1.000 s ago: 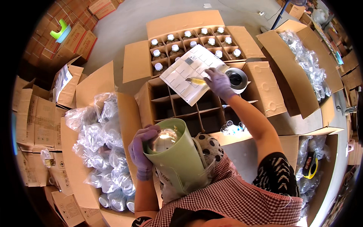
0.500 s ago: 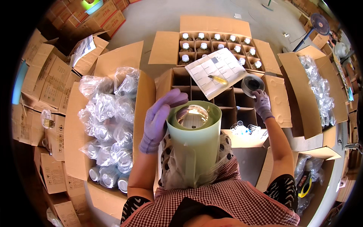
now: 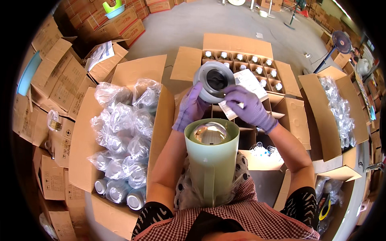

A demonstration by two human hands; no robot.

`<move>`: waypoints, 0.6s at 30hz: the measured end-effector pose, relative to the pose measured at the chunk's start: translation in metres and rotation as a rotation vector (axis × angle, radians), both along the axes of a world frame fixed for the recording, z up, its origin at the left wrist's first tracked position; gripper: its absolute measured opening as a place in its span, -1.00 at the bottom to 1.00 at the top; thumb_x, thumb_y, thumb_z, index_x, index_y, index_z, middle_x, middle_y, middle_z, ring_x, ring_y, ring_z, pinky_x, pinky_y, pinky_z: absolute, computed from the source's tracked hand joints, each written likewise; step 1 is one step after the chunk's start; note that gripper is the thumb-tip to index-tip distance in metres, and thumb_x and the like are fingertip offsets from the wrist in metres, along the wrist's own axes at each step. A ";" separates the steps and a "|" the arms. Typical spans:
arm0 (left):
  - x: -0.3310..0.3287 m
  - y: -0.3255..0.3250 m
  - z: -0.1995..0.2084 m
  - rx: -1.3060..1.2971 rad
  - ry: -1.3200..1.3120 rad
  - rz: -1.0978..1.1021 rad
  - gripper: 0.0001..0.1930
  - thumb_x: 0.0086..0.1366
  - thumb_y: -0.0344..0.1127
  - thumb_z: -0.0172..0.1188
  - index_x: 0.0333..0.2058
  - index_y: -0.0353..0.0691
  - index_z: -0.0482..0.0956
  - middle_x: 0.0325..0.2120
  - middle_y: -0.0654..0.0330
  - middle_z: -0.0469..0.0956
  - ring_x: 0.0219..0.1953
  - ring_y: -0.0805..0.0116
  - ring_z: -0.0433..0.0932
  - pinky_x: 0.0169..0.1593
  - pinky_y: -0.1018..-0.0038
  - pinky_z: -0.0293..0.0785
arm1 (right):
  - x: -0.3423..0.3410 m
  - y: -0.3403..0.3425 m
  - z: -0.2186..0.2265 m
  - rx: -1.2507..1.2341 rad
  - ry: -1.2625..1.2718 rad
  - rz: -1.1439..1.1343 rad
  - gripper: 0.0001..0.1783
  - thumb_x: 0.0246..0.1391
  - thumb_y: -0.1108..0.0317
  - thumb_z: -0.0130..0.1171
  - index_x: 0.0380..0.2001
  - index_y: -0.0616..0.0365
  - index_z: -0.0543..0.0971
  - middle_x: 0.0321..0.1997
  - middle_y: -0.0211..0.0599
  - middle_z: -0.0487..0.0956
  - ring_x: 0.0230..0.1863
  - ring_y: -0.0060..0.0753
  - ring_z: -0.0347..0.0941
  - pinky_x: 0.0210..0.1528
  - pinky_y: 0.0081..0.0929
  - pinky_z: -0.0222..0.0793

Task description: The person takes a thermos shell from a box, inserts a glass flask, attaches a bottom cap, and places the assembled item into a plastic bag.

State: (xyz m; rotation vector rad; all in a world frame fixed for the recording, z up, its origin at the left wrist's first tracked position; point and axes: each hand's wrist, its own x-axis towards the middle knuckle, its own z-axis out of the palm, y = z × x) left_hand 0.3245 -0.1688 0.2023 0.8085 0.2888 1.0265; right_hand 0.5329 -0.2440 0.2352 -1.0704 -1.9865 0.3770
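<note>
Above the cartons, my gloved left hand (image 3: 191,107) is closed on the lower left rim of a thick grey ring with a dark centre (image 3: 201,82), which looks like a roll of tape. My gloved right hand (image 3: 250,107) has its fingers bent in at the ring's right edge, pinching there. Just below both hands, a pale green jug body (image 3: 193,160) stands on my lap, its handle toward me. Inside its open rim shows a mirror-like silver dome (image 3: 210,133). Clear plastic film and a dotted cloth lie around its base.
A carton of bottles with white caps (image 3: 259,70) stands ahead, a pale printed sheet (image 3: 254,82) at its near side. At left, a carton (image 3: 80,160) holds plastic-wrapped pieces (image 3: 120,124). Another open carton (image 3: 321,116) stands right. A yellow-handled tool (image 3: 325,209) lies lower right.
My right hand has brought the grey ring from the divided carton to above the jug. My left hand has left the jug's rim and taken hold of the ring. The view has shifted slightly.
</note>
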 end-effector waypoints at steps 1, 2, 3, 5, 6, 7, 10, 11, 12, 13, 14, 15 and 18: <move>-0.006 -0.004 0.009 0.010 0.049 0.021 -0.49 0.53 -0.11 -0.05 0.29 -0.35 0.28 0.16 0.00 0.48 0.16 0.18 0.54 0.24 0.19 0.52 | 0.001 0.006 0.009 0.146 -0.055 -0.056 -0.70 0.05 0.30 0.36 -0.13 0.10 0.59 -0.02 -0.15 0.57 -0.06 -0.06 0.56 -0.02 -0.20 0.50; -0.009 -0.006 0.012 0.027 0.030 0.022 -0.49 0.52 -0.13 -0.01 0.28 -0.34 0.29 0.14 0.01 0.50 0.13 0.19 0.57 0.19 0.21 0.57 | 0.000 0.012 0.021 0.293 -0.113 -0.113 -0.66 0.06 0.27 0.36 -0.09 0.11 0.60 0.01 -0.10 0.56 -0.04 -0.04 0.55 -0.02 -0.21 0.50; -0.010 -0.008 0.013 0.044 0.012 0.023 -0.50 0.51 -0.15 0.02 0.28 -0.33 0.31 0.12 0.03 0.52 0.09 0.21 0.59 0.14 0.23 0.61 | -0.006 0.017 0.035 0.391 -0.231 -0.179 -0.52 0.05 0.18 0.37 0.05 0.02 0.56 0.07 -0.05 0.50 -0.01 -0.02 0.54 -0.03 -0.19 0.52; -0.011 -0.010 0.011 0.084 -0.031 0.049 -0.49 0.49 -0.19 0.08 0.30 -0.32 0.31 0.09 0.04 0.54 0.06 0.24 0.62 0.08 0.26 0.66 | -0.023 0.028 0.040 0.320 -0.413 -0.214 -0.40 0.03 0.12 0.38 0.16 -0.03 0.49 0.10 -0.03 0.46 0.00 0.03 0.53 -0.03 -0.17 0.52; -0.013 -0.012 0.012 0.105 -0.025 0.072 -0.48 0.49 -0.20 0.09 0.31 -0.31 0.30 0.09 0.05 0.54 0.06 0.25 0.62 0.08 0.27 0.67 | -0.030 0.032 0.042 0.285 -0.503 -0.231 -0.33 0.02 0.09 0.38 0.21 -0.06 0.46 0.11 -0.02 0.44 0.00 0.05 0.52 -0.02 -0.15 0.52; -0.013 -0.013 0.015 0.134 -0.024 0.095 -0.47 0.49 -0.20 0.09 0.32 -0.30 0.28 0.09 0.05 0.54 0.06 0.26 0.61 0.08 0.27 0.67 | -0.031 0.040 0.037 0.199 -0.469 -0.191 -0.22 -0.01 0.06 0.40 0.28 -0.08 0.37 0.12 0.03 0.38 0.01 0.14 0.50 0.02 -0.07 0.50; -0.015 -0.013 0.021 0.153 -0.003 0.141 -0.47 0.47 -0.23 0.13 0.33 -0.29 0.31 0.09 0.13 0.54 0.02 0.36 0.61 0.03 0.39 0.64 | -0.035 0.054 0.024 0.227 -0.204 -0.162 -0.23 -0.02 0.07 0.40 0.26 -0.06 0.38 0.08 0.07 0.38 0.02 0.19 0.48 0.03 -0.05 0.50; -0.015 -0.014 0.022 0.165 0.039 0.175 -0.48 0.47 -0.23 0.13 0.32 -0.29 0.34 0.06 0.15 0.55 0.01 0.40 0.59 0.02 0.44 0.61 | -0.038 0.057 0.018 0.178 -0.118 -0.168 -0.27 -0.01 0.08 0.38 0.23 0.00 0.39 0.05 0.09 0.38 0.02 0.23 0.47 0.06 -0.02 0.47; -0.015 -0.014 0.024 0.176 0.080 0.208 -0.50 0.47 -0.22 0.14 0.30 -0.30 0.37 0.04 0.17 0.56 -0.01 0.44 0.58 0.02 0.49 0.59 | -0.040 0.059 0.011 0.174 -0.083 -0.196 -0.29 0.00 0.09 0.37 0.21 0.03 0.40 0.05 0.10 0.38 0.02 0.24 0.46 0.07 -0.02 0.47; -0.019 -0.015 0.029 0.284 0.226 0.267 -0.51 0.47 -0.22 0.14 0.28 -0.31 0.40 0.01 0.19 0.58 -0.02 0.48 0.56 0.02 0.51 0.56 | -0.044 0.059 0.003 0.166 -0.044 -0.225 -0.31 0.02 0.11 0.36 0.19 0.06 0.40 0.04 0.10 0.39 0.02 0.24 0.46 0.07 -0.02 0.46; -0.024 -0.017 0.036 0.391 0.372 0.324 -0.52 0.47 -0.21 0.15 0.26 -0.32 0.42 -0.02 0.20 0.59 -0.04 0.51 0.54 0.02 0.54 0.53 | -0.047 0.059 -0.003 0.158 -0.005 -0.255 -0.34 0.03 0.13 0.35 0.17 0.09 0.41 0.03 0.10 0.39 0.02 0.24 0.46 0.08 -0.02 0.45; -0.027 -0.017 0.039 0.499 0.517 0.378 -0.53 0.47 -0.20 0.16 0.25 -0.33 0.45 -0.05 0.22 0.60 -0.05 0.54 0.52 0.02 0.56 0.50 | -0.050 0.058 -0.009 0.117 0.040 -0.285 -0.41 0.05 0.20 0.30 0.13 0.15 0.41 0.00 0.12 0.40 0.02 0.25 0.44 0.09 -0.01 0.42; -0.027 -0.020 0.038 0.526 0.535 0.362 -0.55 0.48 -0.19 0.15 0.22 -0.34 0.48 -0.13 0.23 0.62 -0.05 0.57 0.47 0.07 0.56 0.45 | -0.060 0.066 -0.037 0.138 0.187 -0.349 -0.47 0.09 0.24 0.25 0.10 0.17 0.41 -0.02 0.13 0.42 0.02 0.25 0.43 0.08 0.00 0.41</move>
